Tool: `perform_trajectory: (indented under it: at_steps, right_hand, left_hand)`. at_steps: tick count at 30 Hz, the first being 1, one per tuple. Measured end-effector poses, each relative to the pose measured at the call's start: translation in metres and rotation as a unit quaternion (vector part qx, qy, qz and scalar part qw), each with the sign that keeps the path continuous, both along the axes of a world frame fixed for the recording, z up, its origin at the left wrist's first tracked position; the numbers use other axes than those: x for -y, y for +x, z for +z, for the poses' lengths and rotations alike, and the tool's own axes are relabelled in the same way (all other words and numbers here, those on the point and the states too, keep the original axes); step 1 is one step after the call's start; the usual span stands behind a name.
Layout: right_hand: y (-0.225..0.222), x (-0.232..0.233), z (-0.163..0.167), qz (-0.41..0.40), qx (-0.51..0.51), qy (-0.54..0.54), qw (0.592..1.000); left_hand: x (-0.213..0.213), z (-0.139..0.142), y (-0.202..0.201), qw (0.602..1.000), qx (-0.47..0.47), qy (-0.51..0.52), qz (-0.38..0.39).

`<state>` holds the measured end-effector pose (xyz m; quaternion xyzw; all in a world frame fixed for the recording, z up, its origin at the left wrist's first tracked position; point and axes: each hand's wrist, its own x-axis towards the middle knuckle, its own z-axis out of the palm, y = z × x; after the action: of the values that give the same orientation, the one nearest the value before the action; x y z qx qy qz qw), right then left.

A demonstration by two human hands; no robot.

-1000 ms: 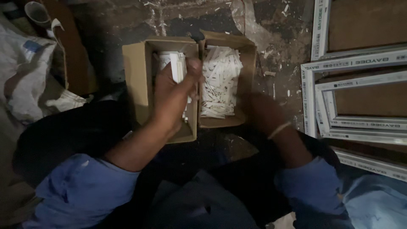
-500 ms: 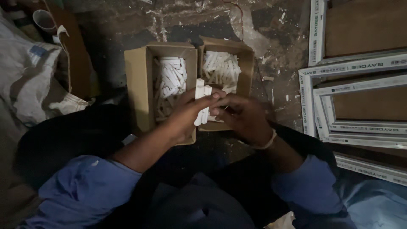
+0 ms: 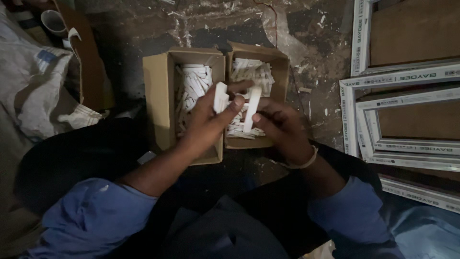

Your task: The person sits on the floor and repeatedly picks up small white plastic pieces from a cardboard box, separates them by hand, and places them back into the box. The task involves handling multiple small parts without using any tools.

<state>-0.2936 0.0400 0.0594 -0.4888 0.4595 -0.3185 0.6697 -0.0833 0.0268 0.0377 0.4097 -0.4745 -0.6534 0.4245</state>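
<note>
Two open cardboard boxes stand side by side on the floor, the left box point(image 3: 155, 96) and the right box point(image 3: 282, 72), both filled with several small white plastic pieces. My left hand point(image 3: 206, 122) holds a white plastic piece point(image 3: 220, 97) between thumb and fingers over the seam between the boxes. My right hand point(image 3: 280, 124) grips a longer white plastic strip point(image 3: 251, 109) upright, close beside the left one. A pale band circles my right wrist.
White window frames point(image 3: 383, 115) lie stacked on the right. A large white sack point(image 3: 33, 91) and a cup point(image 3: 51, 21) sit at the left. The dark floor point(image 3: 206, 24) is littered with white chips. My blue sleeves and dark lap fill the foreground.
My left hand lifted out of the left box with a piece and came to the middle. My right hand rose to meet it and now holds a strip apart from that piece.
</note>
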Motion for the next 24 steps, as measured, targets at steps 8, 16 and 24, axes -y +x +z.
perform_trajectory:
  at_steps: [8,16,24]
  right_hand:
    - [0.004,-0.002,0.012,0.034,0.033,0.031,0.998]
    - [0.006,-0.004,0.012,0.062,-0.172,-0.186,0.966]
    - [0.006,-0.018,-0.001,0.026,-0.242,-0.247,0.938]
  left_hand:
    - [0.008,0.016,0.007,0.989,0.128,-0.074,0.018]
    - [0.003,0.024,0.008,0.976,0.166,-0.141,0.022]
    - [-0.005,0.025,0.006,0.964,0.177,-0.195,0.044]
